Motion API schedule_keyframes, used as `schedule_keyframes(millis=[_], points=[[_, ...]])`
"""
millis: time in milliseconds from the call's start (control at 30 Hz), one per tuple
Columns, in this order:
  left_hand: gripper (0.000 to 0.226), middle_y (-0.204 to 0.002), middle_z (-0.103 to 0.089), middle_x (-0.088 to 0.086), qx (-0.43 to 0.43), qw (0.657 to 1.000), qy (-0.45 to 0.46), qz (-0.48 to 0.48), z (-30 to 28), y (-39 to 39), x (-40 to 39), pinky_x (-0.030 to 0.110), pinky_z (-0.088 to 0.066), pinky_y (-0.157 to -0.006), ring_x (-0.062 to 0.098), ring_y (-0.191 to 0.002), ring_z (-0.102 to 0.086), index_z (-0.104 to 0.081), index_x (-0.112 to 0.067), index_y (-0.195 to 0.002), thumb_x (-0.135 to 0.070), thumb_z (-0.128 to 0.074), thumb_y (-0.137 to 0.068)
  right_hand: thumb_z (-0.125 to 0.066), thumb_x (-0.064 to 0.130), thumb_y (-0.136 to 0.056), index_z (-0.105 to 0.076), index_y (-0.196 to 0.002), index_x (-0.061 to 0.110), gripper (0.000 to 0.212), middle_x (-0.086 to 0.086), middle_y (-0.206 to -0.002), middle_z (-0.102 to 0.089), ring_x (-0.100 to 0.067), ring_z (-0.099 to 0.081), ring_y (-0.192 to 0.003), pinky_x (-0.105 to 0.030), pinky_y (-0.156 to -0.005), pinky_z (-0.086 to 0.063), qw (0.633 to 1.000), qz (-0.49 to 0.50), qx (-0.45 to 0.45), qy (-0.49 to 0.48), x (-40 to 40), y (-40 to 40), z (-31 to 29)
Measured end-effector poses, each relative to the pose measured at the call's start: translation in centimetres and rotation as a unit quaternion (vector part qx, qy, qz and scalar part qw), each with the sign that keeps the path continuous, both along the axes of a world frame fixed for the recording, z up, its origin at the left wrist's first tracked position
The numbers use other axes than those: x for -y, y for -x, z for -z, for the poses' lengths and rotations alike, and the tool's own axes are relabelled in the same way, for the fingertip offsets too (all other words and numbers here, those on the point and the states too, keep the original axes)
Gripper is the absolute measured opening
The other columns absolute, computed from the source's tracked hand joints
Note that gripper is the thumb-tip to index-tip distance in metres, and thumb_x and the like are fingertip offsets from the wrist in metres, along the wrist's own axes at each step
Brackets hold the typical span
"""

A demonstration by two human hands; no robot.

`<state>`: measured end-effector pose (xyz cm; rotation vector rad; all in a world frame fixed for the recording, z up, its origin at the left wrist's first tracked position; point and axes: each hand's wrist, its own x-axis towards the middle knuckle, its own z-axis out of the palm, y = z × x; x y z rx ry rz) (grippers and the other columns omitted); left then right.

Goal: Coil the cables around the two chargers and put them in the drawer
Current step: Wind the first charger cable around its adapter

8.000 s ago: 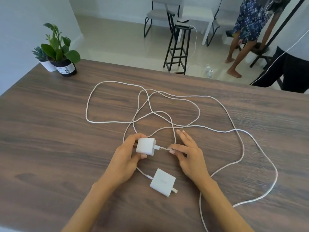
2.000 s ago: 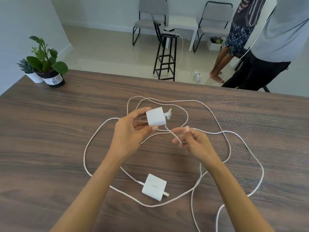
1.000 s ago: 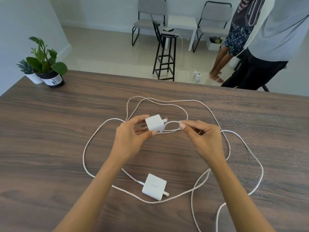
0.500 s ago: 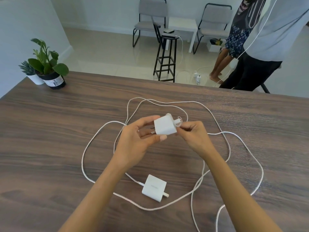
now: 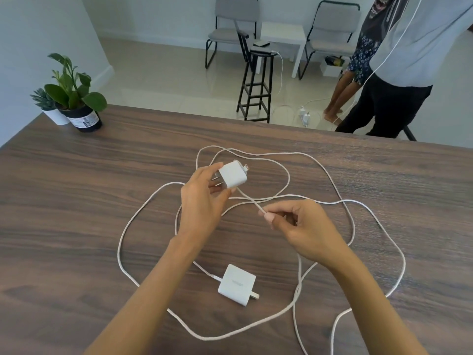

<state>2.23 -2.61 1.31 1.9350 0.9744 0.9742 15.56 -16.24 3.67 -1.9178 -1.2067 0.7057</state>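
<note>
My left hand grips a white charger above the wooden table, its prongs pointing back toward my palm. A white cable runs from that charger down to my right hand, which pinches it between thumb and fingers. The rest of the cable lies in loose loops across the table. A second white charger lies flat near the front, between my forearms, with its own cable plugged in and looping to the left. No drawer is in view.
Two potted plants stand at the table's far left corner. Beyond the far edge are a black stool, two grey chairs, a white side table and two standing people at the right.
My right hand has drawn the cable away from the charger, down and to the right, pulling a stretch taut. My left hand has turned the charger slightly and lifted it further back.
</note>
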Motion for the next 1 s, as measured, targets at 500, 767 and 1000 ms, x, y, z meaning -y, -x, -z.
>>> schedule_keyframes(millis=[500,767,1000], points=[[0.056,-0.113,-0.065,-0.003,-0.012,0.986,0.082,0.147,0.9,0.9,0.6,0.02,-0.055,-0.082,0.007,-0.086,-0.067,-0.063,-0.025,-0.113,0.002,-0.079,-0.067,-0.061,0.012,-0.089,-0.074,-0.077,0.027,0.023,0.026,-0.062,-0.064,0.003,-0.053,-0.057,-0.01,-0.056,-0.036,0.998,-0.031,0.053,-0.019,-1.1,-2.1,-3.4],[0.055,-0.106,-0.071,-0.001,0.022,0.938,0.253,0.235,-0.1,1.7,2.6,0.028,-0.054,-0.086,0.013,-0.092,-0.068,-0.065,-0.023,-0.113,0.006,-0.078,-0.067,-0.061,0.01,-0.089,-0.074,-0.082,0.019,0.017,0.013,-0.079,-0.071,-0.008,-0.064,-0.075,-0.023,-0.073,-0.049,0.998,0.032,0.035,-0.047,-4.3,-4.7,-2.0],[0.054,-0.114,-0.068,-0.001,0.087,0.929,0.275,0.233,-1.5,2.1,2.5,0.026,-0.054,-0.083,0.013,-0.094,-0.068,-0.063,-0.024,-0.11,0.007,-0.076,-0.068,-0.062,0.012,-0.088,-0.073,-0.078,0.021,0.017,-0.003,-0.067,-0.068,-0.006,-0.052,-0.063,-0.024,-0.065,-0.042,0.998,0.046,-0.038,-0.034,-4.4,-4.8,1.3]])
